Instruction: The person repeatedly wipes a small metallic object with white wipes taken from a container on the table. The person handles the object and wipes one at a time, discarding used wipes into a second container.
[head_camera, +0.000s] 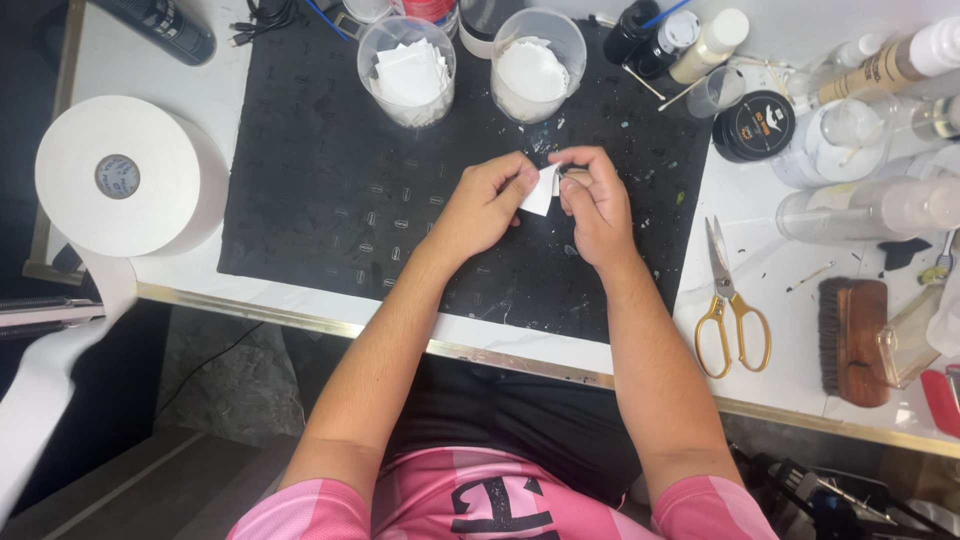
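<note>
Both hands meet over the middle of a black work mat (330, 200). My left hand (485, 200) pinches a small white paper piece (542, 190) by its left edge. My right hand (595, 200) pinches the same piece from the right, fingertips curled against it. The piece is held a little above the mat. Behind the hands stand two clear plastic cups: one (406, 70) holds white square pads, the other (538, 65) holds white round pads.
A large white paper roll (130, 175) sits at the left, its strip hanging off the table. Yellow-handled scissors (730, 300), a wooden brush (852, 340), a black round tin (755, 125) and several bottles (870, 205) crowd the right side. The table's gold front edge (500, 355) runs below the mat.
</note>
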